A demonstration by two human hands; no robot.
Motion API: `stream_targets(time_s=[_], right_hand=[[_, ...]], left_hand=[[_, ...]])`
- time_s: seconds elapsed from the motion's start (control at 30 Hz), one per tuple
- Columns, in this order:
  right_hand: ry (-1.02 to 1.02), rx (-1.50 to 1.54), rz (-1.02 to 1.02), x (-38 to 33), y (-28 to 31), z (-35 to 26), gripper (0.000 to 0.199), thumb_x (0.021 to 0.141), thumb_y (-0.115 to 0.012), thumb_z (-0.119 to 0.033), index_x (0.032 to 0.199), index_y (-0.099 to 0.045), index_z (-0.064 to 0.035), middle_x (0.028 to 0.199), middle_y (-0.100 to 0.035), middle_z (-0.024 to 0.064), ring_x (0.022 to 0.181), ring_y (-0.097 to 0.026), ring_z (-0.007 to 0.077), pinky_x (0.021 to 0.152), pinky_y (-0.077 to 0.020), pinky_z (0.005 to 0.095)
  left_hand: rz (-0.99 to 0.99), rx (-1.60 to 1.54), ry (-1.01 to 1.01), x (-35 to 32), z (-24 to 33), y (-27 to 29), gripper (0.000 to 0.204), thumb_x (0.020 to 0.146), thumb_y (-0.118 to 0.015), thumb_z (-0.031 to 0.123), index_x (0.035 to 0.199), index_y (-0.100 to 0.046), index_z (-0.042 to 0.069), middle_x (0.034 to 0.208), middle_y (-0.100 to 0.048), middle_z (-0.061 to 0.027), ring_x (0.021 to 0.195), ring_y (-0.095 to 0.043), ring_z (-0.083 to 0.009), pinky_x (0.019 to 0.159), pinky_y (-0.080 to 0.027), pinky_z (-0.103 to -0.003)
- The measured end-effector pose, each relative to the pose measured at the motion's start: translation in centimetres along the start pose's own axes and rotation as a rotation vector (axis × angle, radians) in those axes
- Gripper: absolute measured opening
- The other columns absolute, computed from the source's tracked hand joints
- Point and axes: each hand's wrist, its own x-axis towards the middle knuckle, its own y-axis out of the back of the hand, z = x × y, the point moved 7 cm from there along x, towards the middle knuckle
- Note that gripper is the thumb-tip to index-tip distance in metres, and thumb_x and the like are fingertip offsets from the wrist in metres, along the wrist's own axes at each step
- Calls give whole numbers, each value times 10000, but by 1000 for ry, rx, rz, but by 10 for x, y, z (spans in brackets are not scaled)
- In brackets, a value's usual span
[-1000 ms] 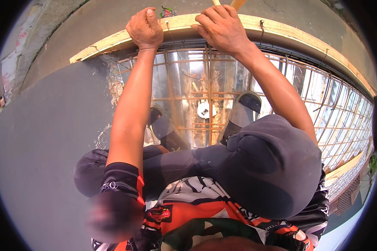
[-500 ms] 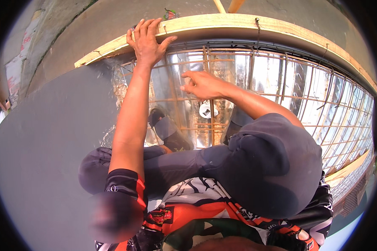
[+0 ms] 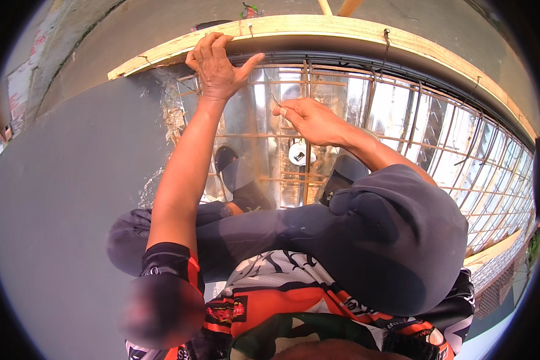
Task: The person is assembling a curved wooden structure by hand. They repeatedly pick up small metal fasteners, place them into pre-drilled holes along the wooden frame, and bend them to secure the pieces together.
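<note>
Left hand [image 3: 218, 72]: fingers spread and slightly bent, fingertips at the face of the pale wooden beam [image 3: 318, 26], thumb held well apart and pointing right, below the beam's lower edge. Nothing visible is gripped by it; firmness of contact cannot be told.

Right hand [image 3: 311, 122]: thumb and index finger pressed together, pinching a thin wire [image 3: 273, 98]. The free end of the wire points up toward the beam, apart from it as seen from above. Remaining fingers curl inward, partly hidden.

Position of wire: to the right of and below the left hand, over the rusty bar grid [image 3: 306, 75]. Whether it touches a bar cannot be told.

Beam: curves across the upper view (lens bend), beyond the grid. A dark wire tie [image 3: 386, 39] loops over it, right of both hands. 2 yellow wooden pieces, left [image 3: 325, 7] and right [image 3: 349, 7], stand at its far side.

Under the grid: shiny metal sheeting [image 3: 396, 111], with brown debris near the middle. A white round object [image 3: 301, 154] with a dark mark lies below the right hand, between the person's 2 feet.

Left side: smooth grey surface [image 3: 72, 174], bordering the grid along a ragged edge.
</note>
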Motion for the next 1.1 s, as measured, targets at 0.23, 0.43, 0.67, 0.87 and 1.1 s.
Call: stream_targets(time_s=[0.23,0.43,0.67,0.87,1.1], right_hand=[[-18,216,61,13,13,3,416,1147,-478,-269,1294,-773,-15,738,-609,74,694,-600,177,686,-490,406],[-85,547,100,43,42,3,385,1152,-530,-287,1323,-764,-32,695,-449,-81,571,-362,41,515,-301,252],[-154,927,167,63,61,12,377,1183,-503,-233,1316,-688,67,645,-384,-106,524,-266,31,472,-246,234],[-135,1090,210,93,63,31,359,1187,-498,-211,1332,-677,63,670,-417,-94,541,-291,40,491,-274,235],[-133,1134,72,93,71,36,393,1148,-594,-308,1326,-683,30,801,-646,-30,614,-480,48,548,-388,239]], left_hand=[[-470,-54,-90,-46,42,-6,332,855,-822,345,1149,-780,197,1083,-758,31,1158,-626,-225,1017,-322,-502],[-534,-45,85,-64,36,-27,310,947,-843,295,1227,-750,201,1119,-793,20,1119,-653,-219,1021,-304,-490],[-430,-160,470,-64,32,-33,245,969,-847,338,1124,-769,164,952,-792,25,1020,-651,-167,1006,-317,-435],[-550,-79,642,-69,28,-47,266,940,-863,279,1155,-756,166,890,-757,37,986,-644,-160,1008,-330,-420],[-465,-48,646,-55,36,-43,156,926,-826,214,1057,-761,160,886,-725,41,986,-616,-197,1002,-325,-435]])
